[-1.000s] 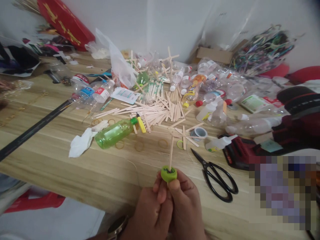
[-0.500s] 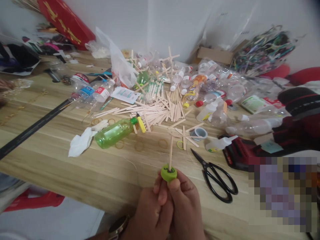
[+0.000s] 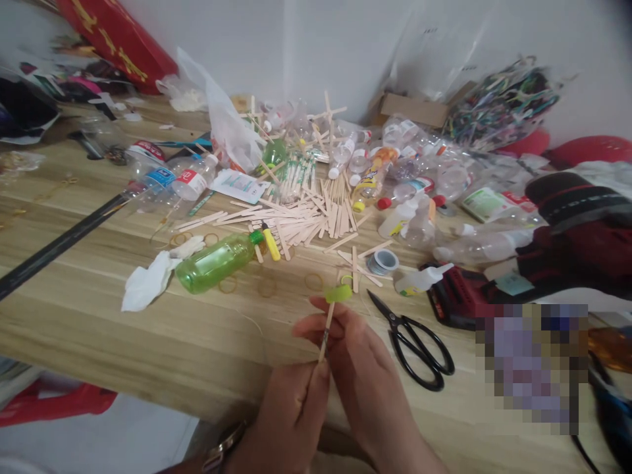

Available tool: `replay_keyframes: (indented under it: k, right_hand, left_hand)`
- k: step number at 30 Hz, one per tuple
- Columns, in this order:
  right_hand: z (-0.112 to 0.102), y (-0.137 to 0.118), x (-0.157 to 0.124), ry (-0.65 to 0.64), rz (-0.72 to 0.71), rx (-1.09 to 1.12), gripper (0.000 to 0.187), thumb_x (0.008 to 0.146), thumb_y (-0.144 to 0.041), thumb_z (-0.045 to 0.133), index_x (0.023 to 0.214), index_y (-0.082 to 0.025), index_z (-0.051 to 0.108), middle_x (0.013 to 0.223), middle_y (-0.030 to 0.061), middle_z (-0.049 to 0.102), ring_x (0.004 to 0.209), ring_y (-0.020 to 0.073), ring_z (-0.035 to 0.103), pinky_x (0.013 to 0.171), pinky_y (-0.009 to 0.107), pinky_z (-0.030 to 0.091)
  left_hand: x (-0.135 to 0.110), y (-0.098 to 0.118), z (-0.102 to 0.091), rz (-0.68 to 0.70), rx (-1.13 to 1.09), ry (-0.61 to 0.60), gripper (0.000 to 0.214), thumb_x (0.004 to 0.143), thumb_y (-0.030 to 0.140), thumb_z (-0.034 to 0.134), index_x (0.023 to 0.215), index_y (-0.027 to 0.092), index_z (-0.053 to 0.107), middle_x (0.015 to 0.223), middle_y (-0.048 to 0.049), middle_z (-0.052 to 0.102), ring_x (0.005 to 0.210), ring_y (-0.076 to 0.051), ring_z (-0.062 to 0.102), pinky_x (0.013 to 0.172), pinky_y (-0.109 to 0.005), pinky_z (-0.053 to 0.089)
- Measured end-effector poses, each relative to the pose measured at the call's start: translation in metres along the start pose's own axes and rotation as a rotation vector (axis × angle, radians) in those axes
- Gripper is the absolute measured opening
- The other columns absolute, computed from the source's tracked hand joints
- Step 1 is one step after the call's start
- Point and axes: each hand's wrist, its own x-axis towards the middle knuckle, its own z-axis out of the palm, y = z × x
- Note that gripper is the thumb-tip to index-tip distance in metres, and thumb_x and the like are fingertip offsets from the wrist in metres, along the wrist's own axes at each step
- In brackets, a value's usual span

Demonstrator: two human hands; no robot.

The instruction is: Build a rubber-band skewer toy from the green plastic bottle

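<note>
I see the green bottle (image 3: 213,263) lying far left, my left hand (image 3: 293,411) pinching the thin stick's (image 3: 324,339) lower end, its green cap (image 3: 338,293) topping it over the table (image 3: 148,342), my right hand (image 3: 368,375) clasping mid-stick, scissors (image 3: 412,339) just beside.

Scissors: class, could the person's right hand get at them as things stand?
Probably yes: the scissors lie on the table just beside the right hand, nothing between, though that hand pinches the stick.
</note>
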Motion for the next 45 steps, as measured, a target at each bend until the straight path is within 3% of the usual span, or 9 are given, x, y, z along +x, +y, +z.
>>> replay_keyframes:
  k: [2,4,10,14,18,32,45]
  right_hand:
    - [-0.002,-0.003,0.005,0.068,0.001,-0.036,0.045,0.078,-0.062,0.067,0.099,-0.022,0.072,0.086,0.0036,0.077,0.088,0.0189,0.068,0.086,0.032,0.046]
    - [-0.003,-0.009,0.011,0.092,-0.005,-0.060,0.042,0.073,-0.060,0.073,0.091,-0.022,0.074,0.079,0.0024,0.076,0.080,0.0183,0.068,0.084,0.033,0.045]
    - [-0.008,-0.030,0.025,0.008,0.019,0.002,0.035,0.073,-0.051,0.076,0.090,-0.020,0.076,0.071,0.0018,0.073,0.069,0.0147,0.065,0.075,0.029,0.047]
    - [-0.015,-0.033,0.023,-0.031,0.067,0.006,0.037,0.075,-0.050,0.075,0.095,-0.020,0.077,0.083,0.0057,0.076,0.079,0.0179,0.067,0.080,0.032,0.049]
    - [-0.022,-0.032,0.016,-0.078,0.114,-0.172,0.035,0.077,-0.052,0.072,0.096,-0.022,0.077,0.092,0.0064,0.077,0.091,0.0195,0.067,0.086,0.033,0.047]
    - [-0.034,-0.038,0.016,-0.128,0.084,-0.244,0.026,0.071,-0.051,0.079,0.084,-0.028,0.080,0.082,0.0018,0.076,0.076,0.0133,0.062,0.076,0.027,0.047]
    - [-0.041,-0.036,0.013,-0.208,0.006,-0.348,0.016,0.080,-0.036,0.074,0.093,-0.027,0.076,0.083,-0.0012,0.073,0.079,0.0117,0.064,0.075,0.022,0.049]
  left_hand:
    - [-0.001,-0.004,0.002,-0.019,0.032,0.001,0.047,0.100,0.040,0.029,0.061,0.021,0.049,0.052,0.0025,0.048,0.051,-0.014,0.044,0.056,-0.026,0.039]
    - [0.000,-0.005,0.003,-0.019,0.057,-0.015,0.045,0.099,0.037,0.029,0.058,0.022,0.039,0.052,0.0038,0.043,0.050,-0.012,0.039,0.053,-0.026,0.033]
    - [-0.001,-0.007,0.003,0.007,0.091,-0.052,0.041,0.098,0.034,0.030,0.059,0.022,0.027,0.052,0.0053,0.035,0.050,-0.012,0.034,0.051,-0.027,0.024]
    - [-0.001,-0.007,0.002,-0.004,0.086,-0.071,0.041,0.097,0.035,0.031,0.059,0.023,0.026,0.052,0.0058,0.033,0.051,-0.012,0.033,0.052,-0.028,0.023]
    - [0.003,-0.004,0.002,-0.036,0.051,-0.062,0.042,0.097,0.036,0.031,0.058,0.023,0.025,0.051,0.0064,0.031,0.049,-0.011,0.031,0.051,-0.028,0.022]
    - [0.010,0.004,-0.003,-0.034,0.090,-0.069,0.041,0.096,0.036,0.033,0.058,0.022,0.027,0.051,0.0059,0.033,0.049,-0.011,0.035,0.049,-0.026,0.022]
    - [0.015,-0.001,-0.004,-0.046,0.087,-0.043,0.042,0.096,0.038,0.036,0.057,0.021,0.030,0.051,0.0057,0.034,0.050,-0.010,0.035,0.048,-0.025,0.022]
